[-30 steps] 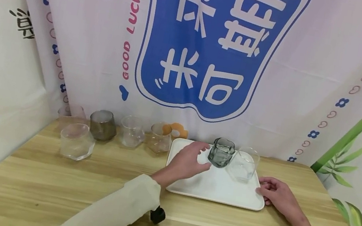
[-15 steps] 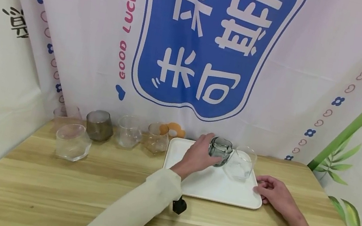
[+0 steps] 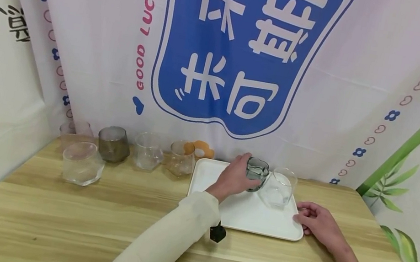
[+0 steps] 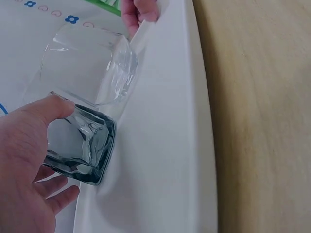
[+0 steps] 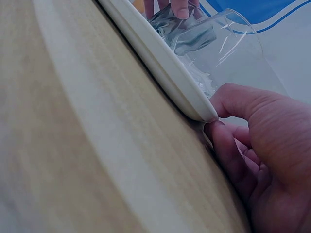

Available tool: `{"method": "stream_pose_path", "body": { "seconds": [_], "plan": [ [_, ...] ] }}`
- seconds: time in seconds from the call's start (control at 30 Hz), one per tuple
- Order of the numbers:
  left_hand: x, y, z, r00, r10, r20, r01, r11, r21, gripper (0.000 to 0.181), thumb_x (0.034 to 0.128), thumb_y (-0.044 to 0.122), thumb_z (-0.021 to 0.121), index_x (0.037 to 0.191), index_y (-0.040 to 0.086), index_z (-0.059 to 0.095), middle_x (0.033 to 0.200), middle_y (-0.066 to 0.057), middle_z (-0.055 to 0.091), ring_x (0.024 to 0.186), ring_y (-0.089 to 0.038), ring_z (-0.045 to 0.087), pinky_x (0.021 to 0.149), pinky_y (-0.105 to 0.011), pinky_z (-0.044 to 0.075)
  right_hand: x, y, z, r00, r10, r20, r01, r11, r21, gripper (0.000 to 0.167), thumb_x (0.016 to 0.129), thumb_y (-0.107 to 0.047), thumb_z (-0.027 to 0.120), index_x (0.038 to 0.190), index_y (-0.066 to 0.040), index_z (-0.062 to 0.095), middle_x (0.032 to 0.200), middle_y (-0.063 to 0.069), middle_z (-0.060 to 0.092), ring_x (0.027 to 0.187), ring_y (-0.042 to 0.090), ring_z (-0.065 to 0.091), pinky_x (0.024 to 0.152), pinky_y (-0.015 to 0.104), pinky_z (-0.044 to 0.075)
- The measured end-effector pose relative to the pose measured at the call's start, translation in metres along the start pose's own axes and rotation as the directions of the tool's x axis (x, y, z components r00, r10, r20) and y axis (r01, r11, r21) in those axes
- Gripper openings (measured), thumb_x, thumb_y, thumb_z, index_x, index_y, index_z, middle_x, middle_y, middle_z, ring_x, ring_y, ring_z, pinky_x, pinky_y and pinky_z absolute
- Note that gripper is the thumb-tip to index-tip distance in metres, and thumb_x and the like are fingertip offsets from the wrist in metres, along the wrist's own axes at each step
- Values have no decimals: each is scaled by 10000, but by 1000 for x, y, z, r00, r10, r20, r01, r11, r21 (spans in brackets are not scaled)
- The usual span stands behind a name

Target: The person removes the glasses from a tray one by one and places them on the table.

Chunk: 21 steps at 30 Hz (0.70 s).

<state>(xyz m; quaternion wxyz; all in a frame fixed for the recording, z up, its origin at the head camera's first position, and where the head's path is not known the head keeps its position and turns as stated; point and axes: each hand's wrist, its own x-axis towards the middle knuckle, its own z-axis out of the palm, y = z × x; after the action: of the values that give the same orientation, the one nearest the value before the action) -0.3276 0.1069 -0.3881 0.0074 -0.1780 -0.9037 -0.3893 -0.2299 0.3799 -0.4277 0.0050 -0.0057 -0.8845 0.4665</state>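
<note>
In the head view a smoky grey-green glass [image 3: 257, 174] stands on the white tray [image 3: 261, 225]. My left hand [image 3: 234, 178] is round its left side, thumb in front and fingers behind. The left wrist view shows the thumb [image 4: 60, 108] on the wall of the grey glass [image 4: 92, 145], with the other fingers partly hidden behind it. Right beside it on the tray stands a clear glass [image 3: 280, 189]. My right hand [image 3: 319, 223] pinches the tray's right edge; in the right wrist view its thumb [image 5: 228, 99] lies over the rim and the index finger below.
Along the back left of the wooden table [image 3: 93, 227] stand several more glasses: a brown one [image 3: 113, 145], a clear one [image 3: 148, 152], an amber-tinted one [image 3: 181, 159] and a clear faceted one [image 3: 82, 164] in front. A printed curtain [image 3: 323, 99] hangs behind them.
My left hand has moved right across the tray to the grey glass, and its fingers have gone round it. The right hand stays at the tray's edge.
</note>
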Motion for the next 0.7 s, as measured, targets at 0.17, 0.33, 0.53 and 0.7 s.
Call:
{"method": "stream_pose_path", "body": {
  "seconds": [0.17, 0.33, 0.53, 0.7],
  "plan": [
    [1, 2, 4, 1000, -12, 14, 12, 1000, -10, 889, 886, 356, 826, 1604, 161, 339, 1547, -80, 449, 1346, -255, 503, 1066, -405, 455, 0, -1, -1, 1000, -2, 0, 2, 1000, -10, 495, 949, -164, 752, 1325, 95, 561, 950, 102, 630, 721, 175, 598, 603, 278, 551],
    [1, 4, 5, 1000, -18, 9, 18, 1000, 11, 867, 903, 339, 811, 1604, 160, 333, 1536, -82, 447, 1327, -251, 517, 1059, -392, 465, 0, -3, -1, 1000, -6, -1, 6, 1000, -14, 505, 947, -169, 756, 1329, 98, 562, 949, 103, 630, 722, 179, 599, 601, 279, 551],
    [1, 5, 5, 1000, 5, 10, -5, 1000, 29, 879, 902, 346, 809, 1603, 136, 322, 1521, -92, 443, 1307, -257, 526, 1061, -385, 461, 0, -2, -2, 1000, -13, -10, 13, 1000, -26, 509, 949, -178, 757, 1330, 97, 564, 956, 105, 623, 722, 187, 595, 599, 277, 550],
    [0, 3, 3, 1000, -4, 21, 3, 998, 56, 898, 891, 356, 820, 1604, 131, 324, 1515, -87, 439, 1296, -250, 531, 1062, -374, 461, -1, -3, -1, 1000, -7, -1, 7, 1000, -2, 511, 946, -175, 758, 1330, 97, 560, 957, 108, 626, 725, 189, 594, 605, 281, 551]
  ]
}}
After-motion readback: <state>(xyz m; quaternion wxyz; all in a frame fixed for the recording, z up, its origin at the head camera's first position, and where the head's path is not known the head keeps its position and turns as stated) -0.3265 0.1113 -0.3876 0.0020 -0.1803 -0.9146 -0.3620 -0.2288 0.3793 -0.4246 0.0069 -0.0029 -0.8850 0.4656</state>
